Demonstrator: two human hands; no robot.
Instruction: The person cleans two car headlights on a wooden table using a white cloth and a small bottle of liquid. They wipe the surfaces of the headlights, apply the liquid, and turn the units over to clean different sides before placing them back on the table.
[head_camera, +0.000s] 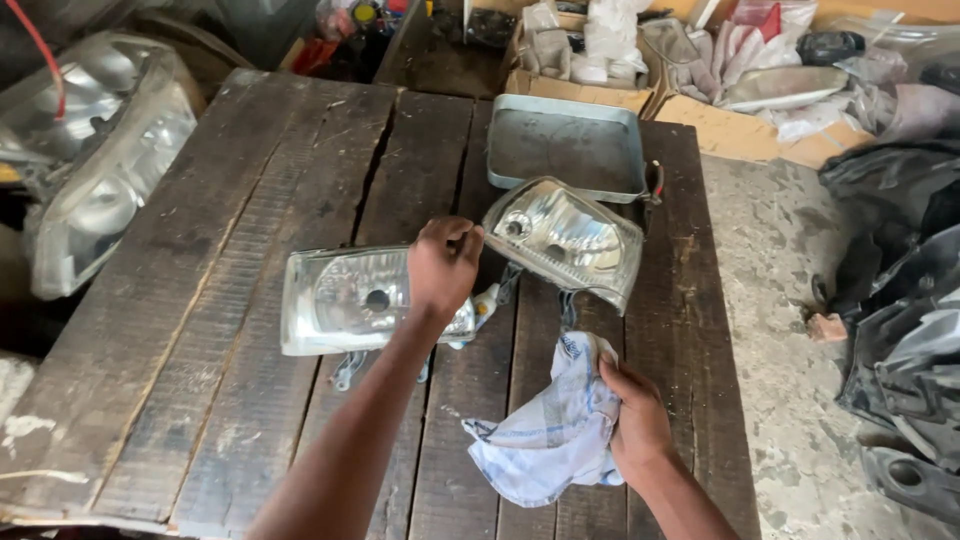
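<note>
Left hand (442, 265) rests clenched on the headlamp (350, 298), seemingly gripping its top edge. Right hand (632, 420) fingers grasp a crumpled cloth (545, 430) on the wooden surface (230, 300).

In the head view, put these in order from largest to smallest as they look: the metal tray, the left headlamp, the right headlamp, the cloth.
1. Left headlamp and metal tray: look alike, and the tray lies farther away, so unsure.
2. Right headlamp.
3. Cloth, crumpled in the right hand.

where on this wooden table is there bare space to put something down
Bare planks run along the table's left side, left of the left headlight, and across the far-left corner beside the metal tray. The middle is crowded: both headlights, the right one, left hand, right hand with cloth.
</note>
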